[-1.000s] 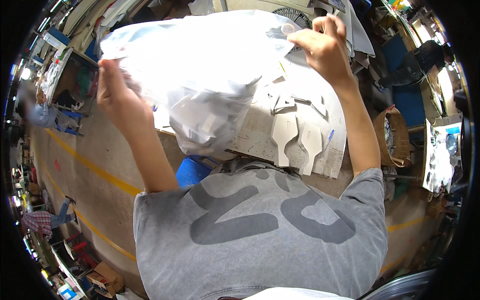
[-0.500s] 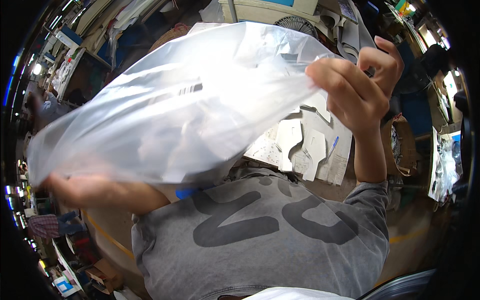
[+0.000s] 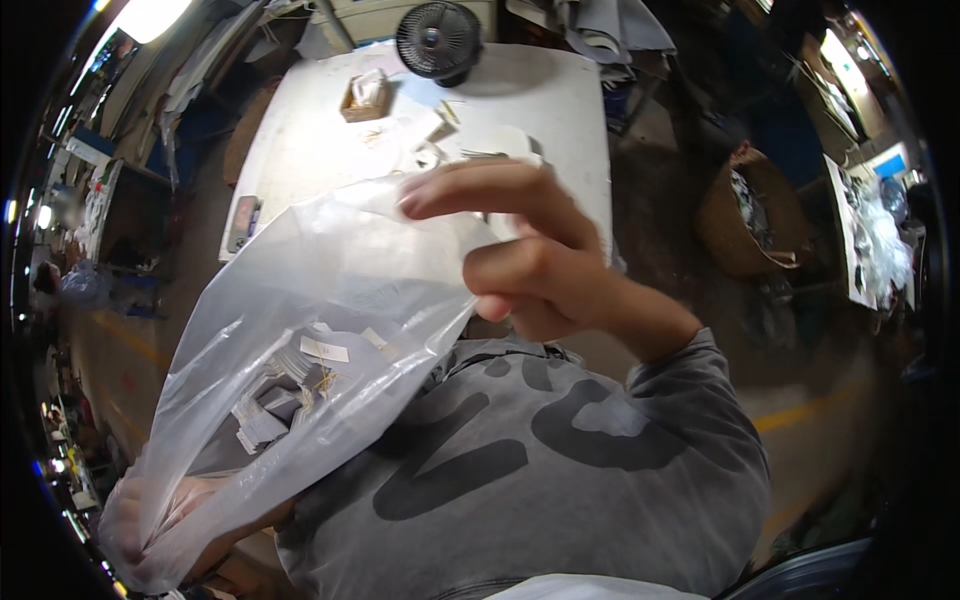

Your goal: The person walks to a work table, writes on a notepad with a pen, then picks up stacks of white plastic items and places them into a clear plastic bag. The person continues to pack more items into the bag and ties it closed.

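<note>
A large clear plastic bag (image 3: 265, 270) stretches between my two hands in front of my chest. My right hand (image 3: 545, 250) is closed on its upper edge, with the index finger reaching along the plastic. At the lower left, my left hand (image 3: 165, 510) is closed on the other end, partly veiled by the plastic. Bundles of grey-white cut pieces (image 3: 275, 405) with yellowish bands and a small white slip (image 3: 325, 349) show through the bag. Whether they lie inside it or behind it, I cannot tell.
Ahead stands a white table (image 3: 540, 90) bearing a black fan (image 3: 438, 40), a small box (image 3: 365, 100), loose paper pieces and a phone-like device (image 3: 243, 222) at its left edge. A large brown basket (image 3: 750, 215) stands on the floor to the right, beside another table (image 3: 850, 235).
The bag has swung from nearly level to a steep slant, down and to the left. Both hands have come lower, the right one also leftward. The view has shifted, showing more tabletop and the bundles.
</note>
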The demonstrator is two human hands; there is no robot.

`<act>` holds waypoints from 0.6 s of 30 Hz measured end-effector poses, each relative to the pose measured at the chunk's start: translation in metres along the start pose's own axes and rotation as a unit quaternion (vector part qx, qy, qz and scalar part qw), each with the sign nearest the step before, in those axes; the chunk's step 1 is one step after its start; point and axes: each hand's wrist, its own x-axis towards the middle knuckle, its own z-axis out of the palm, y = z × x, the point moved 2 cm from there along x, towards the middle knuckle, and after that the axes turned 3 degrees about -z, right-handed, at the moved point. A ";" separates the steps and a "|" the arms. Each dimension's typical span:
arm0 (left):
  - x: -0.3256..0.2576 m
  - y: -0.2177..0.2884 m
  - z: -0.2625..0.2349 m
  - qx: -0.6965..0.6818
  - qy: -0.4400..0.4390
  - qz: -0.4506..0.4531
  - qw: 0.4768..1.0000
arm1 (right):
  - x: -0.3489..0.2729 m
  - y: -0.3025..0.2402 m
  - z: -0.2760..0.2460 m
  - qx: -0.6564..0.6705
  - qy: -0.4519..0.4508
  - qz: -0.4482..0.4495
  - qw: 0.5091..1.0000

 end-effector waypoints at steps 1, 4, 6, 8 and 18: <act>-0.013 0.010 -0.004 0.019 -0.005 0.015 1.000 | -0.015 -0.015 0.002 0.094 0.021 0.062 0.993; -0.038 0.040 -0.001 0.086 -0.065 0.084 0.991 | -0.051 -0.076 0.000 0.319 0.092 0.308 0.892; -0.064 0.056 -0.004 0.113 -0.120 0.128 0.978 | -0.067 -0.100 0.006 0.363 0.158 0.376 0.837; -0.094 0.068 -0.018 0.090 -0.200 0.092 0.971 | -0.074 -0.123 0.001 0.325 0.110 0.378 0.860; -0.239 0.143 -0.053 -0.082 -0.333 -0.138 0.929 | -0.120 -0.225 0.026 0.384 -0.024 0.523 0.761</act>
